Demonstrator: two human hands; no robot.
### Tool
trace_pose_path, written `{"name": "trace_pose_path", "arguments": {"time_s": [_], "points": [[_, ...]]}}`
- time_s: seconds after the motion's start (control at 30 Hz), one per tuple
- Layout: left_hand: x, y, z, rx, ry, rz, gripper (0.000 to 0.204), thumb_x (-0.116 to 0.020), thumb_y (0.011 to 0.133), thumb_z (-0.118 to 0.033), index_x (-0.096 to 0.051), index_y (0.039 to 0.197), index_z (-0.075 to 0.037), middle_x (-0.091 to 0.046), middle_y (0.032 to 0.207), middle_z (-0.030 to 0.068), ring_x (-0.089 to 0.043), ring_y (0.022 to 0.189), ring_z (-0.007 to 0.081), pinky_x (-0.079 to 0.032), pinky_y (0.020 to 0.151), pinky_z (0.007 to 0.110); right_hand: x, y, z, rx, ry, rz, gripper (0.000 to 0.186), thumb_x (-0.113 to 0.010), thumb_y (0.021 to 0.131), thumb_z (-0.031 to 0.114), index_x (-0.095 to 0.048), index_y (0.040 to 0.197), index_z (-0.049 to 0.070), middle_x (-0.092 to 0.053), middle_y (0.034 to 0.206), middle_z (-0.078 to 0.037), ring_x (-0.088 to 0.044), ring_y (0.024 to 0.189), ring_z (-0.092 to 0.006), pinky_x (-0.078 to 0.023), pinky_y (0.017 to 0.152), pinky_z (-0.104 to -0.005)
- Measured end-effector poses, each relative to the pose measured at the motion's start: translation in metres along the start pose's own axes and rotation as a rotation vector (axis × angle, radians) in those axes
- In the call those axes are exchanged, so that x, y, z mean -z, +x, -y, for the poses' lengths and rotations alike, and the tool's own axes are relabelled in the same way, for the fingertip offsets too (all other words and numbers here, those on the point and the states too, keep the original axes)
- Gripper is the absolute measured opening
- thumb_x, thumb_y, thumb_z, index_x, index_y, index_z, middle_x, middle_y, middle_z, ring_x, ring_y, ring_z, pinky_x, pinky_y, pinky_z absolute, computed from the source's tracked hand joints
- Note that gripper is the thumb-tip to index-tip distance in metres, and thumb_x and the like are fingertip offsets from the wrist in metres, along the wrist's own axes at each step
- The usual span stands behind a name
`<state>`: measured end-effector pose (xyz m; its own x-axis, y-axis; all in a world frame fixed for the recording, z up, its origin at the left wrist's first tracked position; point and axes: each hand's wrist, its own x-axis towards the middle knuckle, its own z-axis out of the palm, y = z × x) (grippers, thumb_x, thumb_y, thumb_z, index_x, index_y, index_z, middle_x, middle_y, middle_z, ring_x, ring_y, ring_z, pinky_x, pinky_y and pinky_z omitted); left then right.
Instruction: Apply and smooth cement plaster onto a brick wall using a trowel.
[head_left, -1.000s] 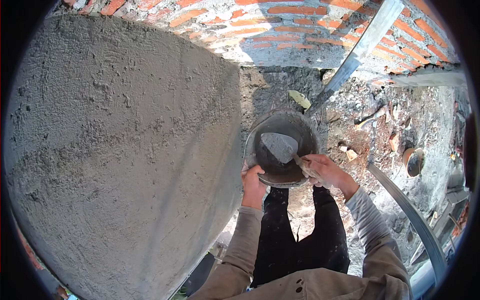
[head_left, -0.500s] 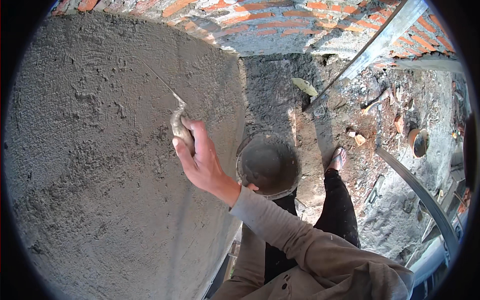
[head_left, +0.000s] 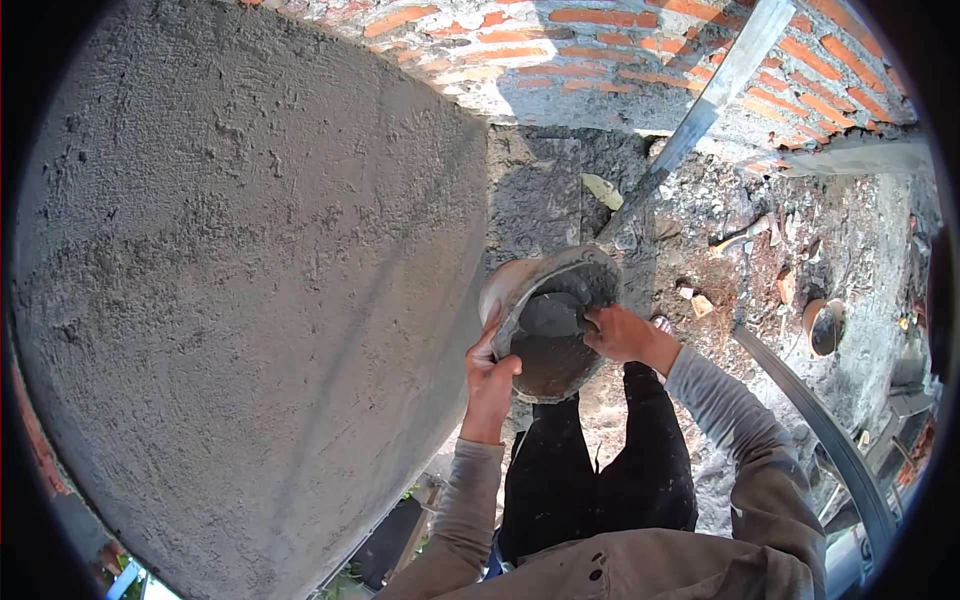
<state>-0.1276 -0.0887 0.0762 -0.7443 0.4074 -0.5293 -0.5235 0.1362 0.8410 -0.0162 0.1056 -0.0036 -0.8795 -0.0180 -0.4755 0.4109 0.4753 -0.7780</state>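
Note:
A round bucket (head_left: 508, 285) of grey wet mortar (head_left: 555, 368) is tilted in front of my body. My left hand (head_left: 490, 385) grips its left rim, thumb over the edge. Over the opposite rim reaches my right hand (head_left: 632, 337), closed around the handle of a trowel (head_left: 552, 314). The trowel's blade lies in the mortar, partly coated by it, and its handle is mostly hidden by my fingers. To my left stands the rough grey plastered wall (head_left: 270, 290), apart from both hands.
A brick wall (head_left: 560, 50) closes off the far side. Against it leans a long metal straightedge (head_left: 690, 130). On the rubble-strewn ground to the right are a hammer-like tool (head_left: 742, 234), brick pieces (head_left: 703, 305), a small bucket (head_left: 823, 326) and a long grey strip (head_left: 815, 400).
My right hand has brought the trowel from the plastered wall down into the bucket. The bucket has been raised and tilted, and my left hand now shows on its rim.

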Motion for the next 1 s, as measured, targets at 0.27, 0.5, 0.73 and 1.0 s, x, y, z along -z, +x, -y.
{"name": "trace_pose_path", "arguments": {"time_s": [0.27,0.5,0.73,1.0], "points": [[0.011,0.017,0.054,0.238,-0.409,-0.229,0.048,-0.045,0.062,0.012,-0.057,0.107,0.002,-0.063,0.099,0.0110,-0.061,0.099,0.0227,-0.050,0.084,0.033,0.035,-0.048,0.011,-0.380,1.203,0.383,0.021,-0.042,0.093,0.019,-0.057,0.101,0.007,-0.053,0.075,-0.004,-0.046,0.053,-0.0098,-0.036,0.042,-0.0233],[0.057,0.012,0.087,0.339,-0.664,-0.444,0.054,-0.045,0.061,0.013,-0.056,0.111,-0.004,-0.061,0.106,0.0120,-0.059,0.103,0.0319,-0.051,0.088,0.044,0.032,-0.003,0.078,-0.221,1.279,-0.682,0.038,-0.045,0.097,0.017,-0.044,0.130,-0.002,-0.054,0.076,-0.004,-0.049,0.053,-0.0074,-0.040,0.043,-0.0230],[0.111,-0.013,0.117,0.244,-0.607,-0.414,0.034,-0.049,0.088,-0.021,-0.055,0.118,-0.006,-0.059,0.117,0.0104,-0.061,0.102,0.0280,-0.052,0.086,0.040,-0.018,0.200,0.251,0.317,0.729,-1.028,0.038,-0.056,0.090,0.008,-0.043,0.124,-0.003,-0.057,0.104,-0.023,-0.060,0.090,-0.0357,-0.048,0.078,-0.0419],[0.093,-0.014,0.053,0.239,-0.286,-0.416,0.045,-0.047,0.062,0.010,-0.060,0.104,0.002,-0.063,0.104,0.0107,-0.062,0.092,0.0219,-0.050,0.080,0.031,-0.015,-0.019,0.139,0.079,0.406,-0.255,0.044,-0.060,0.081,0.012,-0.047,0.119,-0.005,-0.061,0.095,-0.025,-0.063,0.086,-0.0411,-0.050,0.075,-0.0421]]}}
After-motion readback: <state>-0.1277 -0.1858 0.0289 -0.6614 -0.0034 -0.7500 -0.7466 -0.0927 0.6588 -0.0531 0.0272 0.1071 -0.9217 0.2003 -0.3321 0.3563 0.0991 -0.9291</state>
